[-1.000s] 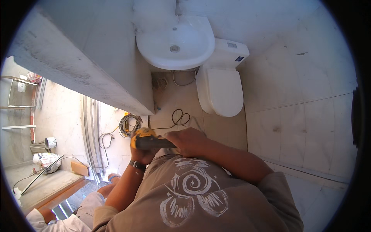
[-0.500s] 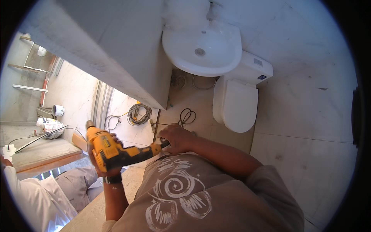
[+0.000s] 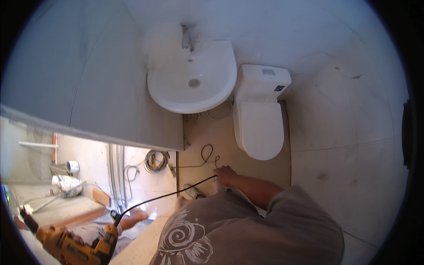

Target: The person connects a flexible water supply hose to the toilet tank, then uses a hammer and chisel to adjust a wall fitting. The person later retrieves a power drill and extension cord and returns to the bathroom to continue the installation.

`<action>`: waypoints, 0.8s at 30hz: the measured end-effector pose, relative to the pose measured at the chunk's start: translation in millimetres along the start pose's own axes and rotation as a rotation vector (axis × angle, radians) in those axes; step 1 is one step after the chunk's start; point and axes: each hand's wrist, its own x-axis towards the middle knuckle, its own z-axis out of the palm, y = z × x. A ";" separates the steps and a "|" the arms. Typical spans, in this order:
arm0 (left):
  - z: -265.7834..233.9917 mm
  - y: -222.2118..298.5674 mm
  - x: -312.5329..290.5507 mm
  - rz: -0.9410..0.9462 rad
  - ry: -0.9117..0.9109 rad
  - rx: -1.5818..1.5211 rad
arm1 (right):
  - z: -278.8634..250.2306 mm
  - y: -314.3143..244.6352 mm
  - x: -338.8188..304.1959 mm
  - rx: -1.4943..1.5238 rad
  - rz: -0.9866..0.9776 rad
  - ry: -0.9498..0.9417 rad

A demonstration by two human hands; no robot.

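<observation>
At the lower left, a yellow and black corded power drill [image 3: 73, 247] points up and to the left, cut off by the picture's rim. My left hand is on the drill, almost wholly hidden behind it and the lower edge. From the drill's grip end a black cord [image 3: 165, 194] runs up and right to my right hand [image 3: 226, 176]. That hand is closed around the cord, in front of my torso. Beyond it, a thin dark cable [image 3: 207, 154] loops over the floor.
A white washbasin [image 3: 194, 99] juts from the wall ahead, with a toilet [image 3: 260, 128] to its right. A partition wall [image 3: 106, 88] ends at a doorway on the left. Past it lie a coiled cable [image 3: 154, 162], a tub [image 3: 72, 166] and a seated co-worker's leg [image 3: 132, 219].
The drill has swung down and left, away from my body. My right hand has left the drill's end and moved right, drawing out the black cord. My view has shifted left.
</observation>
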 end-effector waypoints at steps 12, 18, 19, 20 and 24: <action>-16.2 -84.4 21.6 -0.276 0.140 0.226 | 8.8 -8.9 -18.6 0.097 0.084 0.050; -33.9 -145.0 19.7 -0.459 -0.021 0.359 | -55.3 -110.5 -33.6 0.370 -0.208 0.221; -39.2 -149.7 20.2 -0.466 -0.047 0.369 | -70.0 -127.0 -38.0 0.430 -0.261 0.216; -44.0 -154.3 17.7 -0.475 -0.065 0.381 | -82.1 -140.9 -45.2 0.488 -0.297 0.246; -59.9 -169.0 12.4 -0.500 -0.104 0.402 | -116.2 -174.4 -62.0 0.652 -0.306 0.256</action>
